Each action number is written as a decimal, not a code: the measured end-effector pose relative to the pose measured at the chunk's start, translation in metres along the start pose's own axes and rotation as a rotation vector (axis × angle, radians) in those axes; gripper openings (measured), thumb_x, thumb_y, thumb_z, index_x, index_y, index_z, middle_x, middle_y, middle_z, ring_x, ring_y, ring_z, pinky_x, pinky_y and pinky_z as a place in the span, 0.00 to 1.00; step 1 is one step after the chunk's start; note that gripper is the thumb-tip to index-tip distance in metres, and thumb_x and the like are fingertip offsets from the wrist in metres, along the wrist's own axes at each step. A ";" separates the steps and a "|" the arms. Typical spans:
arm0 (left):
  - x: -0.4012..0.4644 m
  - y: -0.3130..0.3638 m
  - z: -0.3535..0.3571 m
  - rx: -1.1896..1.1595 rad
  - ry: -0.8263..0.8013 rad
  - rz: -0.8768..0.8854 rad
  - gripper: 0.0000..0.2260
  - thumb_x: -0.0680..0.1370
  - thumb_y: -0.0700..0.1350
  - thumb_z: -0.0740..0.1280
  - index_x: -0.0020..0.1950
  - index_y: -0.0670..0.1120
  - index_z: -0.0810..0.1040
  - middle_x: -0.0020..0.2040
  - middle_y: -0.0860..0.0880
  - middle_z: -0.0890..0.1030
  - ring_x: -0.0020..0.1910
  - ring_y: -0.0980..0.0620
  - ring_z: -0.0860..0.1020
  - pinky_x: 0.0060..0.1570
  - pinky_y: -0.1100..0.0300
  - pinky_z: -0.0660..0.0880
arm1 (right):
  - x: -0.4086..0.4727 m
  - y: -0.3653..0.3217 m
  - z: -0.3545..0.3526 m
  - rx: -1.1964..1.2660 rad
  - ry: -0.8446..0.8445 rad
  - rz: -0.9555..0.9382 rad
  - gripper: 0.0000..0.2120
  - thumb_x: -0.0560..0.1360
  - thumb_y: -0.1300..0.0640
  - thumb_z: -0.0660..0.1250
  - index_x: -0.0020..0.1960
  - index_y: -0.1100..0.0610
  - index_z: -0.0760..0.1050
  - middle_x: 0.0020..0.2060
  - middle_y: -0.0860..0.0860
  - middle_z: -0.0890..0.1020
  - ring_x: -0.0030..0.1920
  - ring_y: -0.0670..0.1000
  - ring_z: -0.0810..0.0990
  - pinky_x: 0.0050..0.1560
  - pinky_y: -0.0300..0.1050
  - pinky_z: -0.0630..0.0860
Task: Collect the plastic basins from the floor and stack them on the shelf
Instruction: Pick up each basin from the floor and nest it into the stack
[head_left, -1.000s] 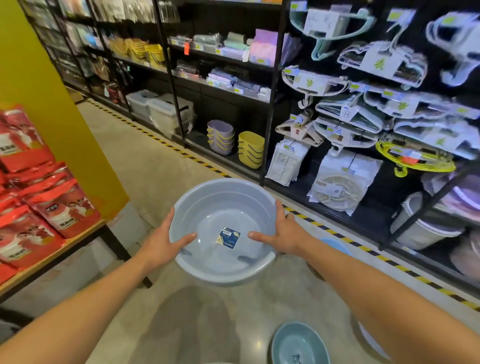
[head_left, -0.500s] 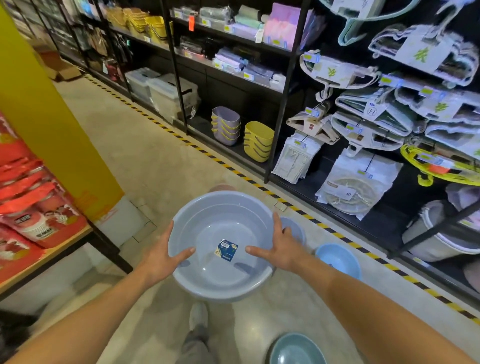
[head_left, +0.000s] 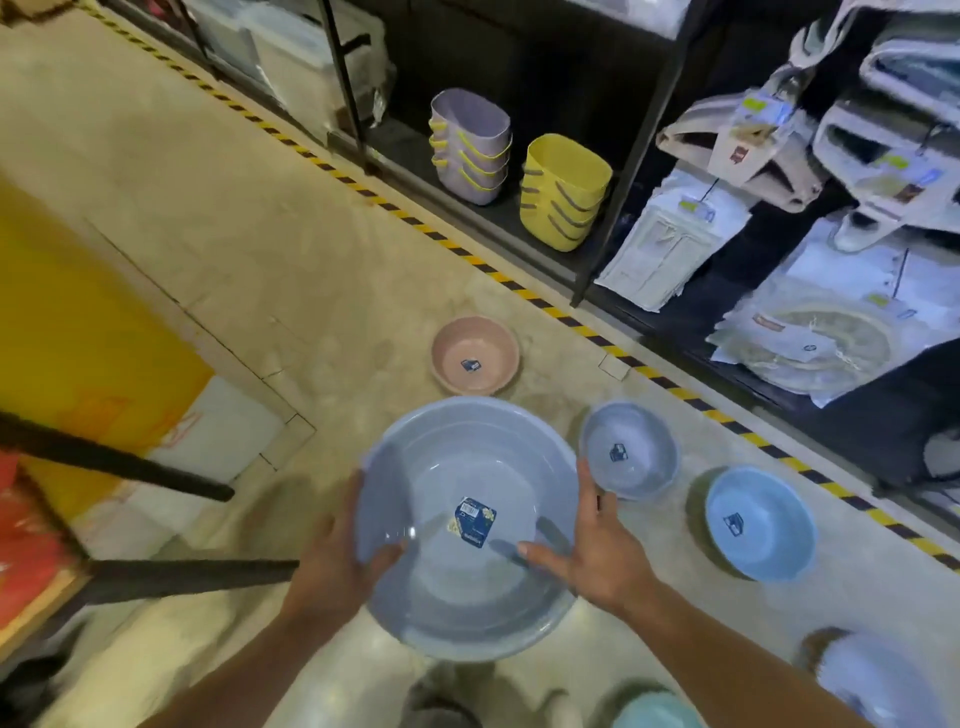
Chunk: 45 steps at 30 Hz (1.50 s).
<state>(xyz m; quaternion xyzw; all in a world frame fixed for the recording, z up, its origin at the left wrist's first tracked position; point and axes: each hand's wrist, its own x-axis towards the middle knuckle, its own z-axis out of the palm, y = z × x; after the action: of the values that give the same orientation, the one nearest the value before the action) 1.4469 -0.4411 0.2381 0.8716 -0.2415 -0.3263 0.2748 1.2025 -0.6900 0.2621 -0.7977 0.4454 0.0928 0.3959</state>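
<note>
nearest the camera: left hand (head_left: 337, 566) and right hand (head_left: 597, 556) grip the large grey-blue basin (head_left: 470, 525) by opposite sides of its rim, thumbs hooked inside, fingers wrapped under the outside wall. both hands pressed onto the rim; basin held clear of the floor (head_left: 260, 260), mouth up, a label stuck on its bottom.

floor around the held basin: a small grey basin (head_left: 628, 449) just beyond the right hand, a light blue basin (head_left: 761, 522) to its right near the striped tape line (head_left: 519, 291), a pink basin (head_left: 475, 356) farther out ahead. two more basins cut off by the bottom edge of view, one teal (head_left: 657, 712), one pale (head_left: 878, 686); blurred, detail unclear.

far: the black shelf (head_left: 644, 150) along the tape line, bottom tier carrying stacked lilac baskets (head_left: 470, 145) and stacked yellow baskets (head_left: 563, 192). packaged goods hang to the right.

step in hand, judged: collecting phase, one large basin picked up, at least five on the floor.

next move, judged: either lower the large basin and nest the smaller ones into it, freeing one hand, or carry it straight to the shelf. nesting needs a one-handed hold on the rim; wide basin may tip.
</note>
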 end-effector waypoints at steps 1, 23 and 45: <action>0.022 -0.013 0.012 -0.003 0.004 -0.006 0.51 0.74 0.70 0.73 0.89 0.63 0.48 0.80 0.46 0.71 0.75 0.43 0.74 0.71 0.50 0.72 | 0.025 0.008 0.015 0.008 0.002 0.016 0.68 0.58 0.12 0.67 0.80 0.31 0.28 0.72 0.49 0.62 0.71 0.57 0.76 0.59 0.53 0.79; 0.294 -0.352 0.371 0.022 -0.002 -0.267 0.52 0.65 0.80 0.68 0.82 0.78 0.41 0.75 0.52 0.77 0.66 0.42 0.81 0.58 0.49 0.75 | 0.373 0.307 0.374 -0.273 0.001 -0.100 0.63 0.66 0.14 0.60 0.85 0.43 0.32 0.63 0.49 0.67 0.38 0.48 0.72 0.30 0.38 0.67; 0.345 -0.402 0.387 0.186 -0.070 -0.250 0.54 0.75 0.71 0.72 0.83 0.71 0.32 0.75 0.46 0.78 0.67 0.35 0.80 0.59 0.45 0.76 | 0.424 0.316 0.420 -0.243 -0.115 -0.077 0.65 0.67 0.21 0.68 0.83 0.41 0.27 0.70 0.55 0.67 0.54 0.62 0.83 0.47 0.52 0.78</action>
<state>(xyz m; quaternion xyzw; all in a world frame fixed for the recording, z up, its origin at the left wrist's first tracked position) 1.5038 -0.4781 -0.4145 0.9047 -0.1696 -0.3643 0.1418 1.2889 -0.7518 -0.4049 -0.8496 0.3766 0.1764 0.3245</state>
